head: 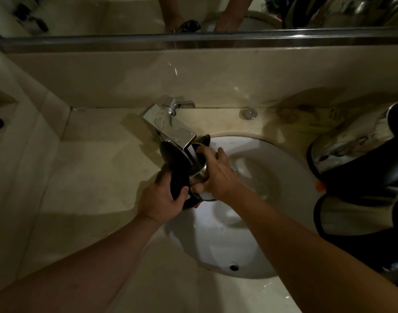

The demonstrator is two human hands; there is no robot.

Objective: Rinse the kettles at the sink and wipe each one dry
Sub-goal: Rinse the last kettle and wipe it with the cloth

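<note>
A steel kettle with a black lid and handle is held tilted under the chrome faucet, over the left rim of the white sink. Its black lid stands open toward the faucet spout. My left hand grips the black handle from below. My right hand wraps around the steel body, fingers over its top edge. Two more steel kettles, one behind the other, stand on the counter at the right of the sink.
A beige stone counter surrounds the basin. A round chrome button sits behind the sink. A mirror above the backsplash reflects my arms. A wall rises at the left.
</note>
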